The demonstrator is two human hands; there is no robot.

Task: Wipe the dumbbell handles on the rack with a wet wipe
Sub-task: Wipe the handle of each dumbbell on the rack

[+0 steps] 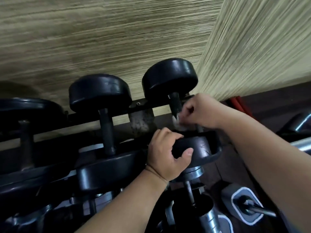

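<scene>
Currently, the right hand (pixel 200 111) is closed in a fist around a white wet wipe (pixel 179 122) and presses it against the lower part of the handle (pixel 175 103) of the end dumbbell (pixel 170 79), which lies at the right end of the upper row of the rack (pixel 143 105). The wipe shows only as a crumpled patch under the curled fingers. The left hand (pixel 166 157) grips the near head (pixel 202 147) of the same dumbbell, fingers over its upper rim and thumb across its face, apparently to steady it. Above the wipe the dark handle runs bare up to the far head, which sits at the back rail of the rack, close to the wall (pixel 101 39). Leftward along the same row lie a middle dumbbell (pixel 106 130) and, at the left edge of the view, a left dumbbell (pixel 26 142); neither hand touches their handles. Chrome dumbbells (pixel 208 219) on the lower row are partly visible toward the near edge of the rack. By judgement, the task is under way on the right-end handle, with its upper stretch not yet covered by the wipe. Whether the other handles have been wiped cannot be told, since none shows visible wetness; if not, they and the lower row remain.
</scene>
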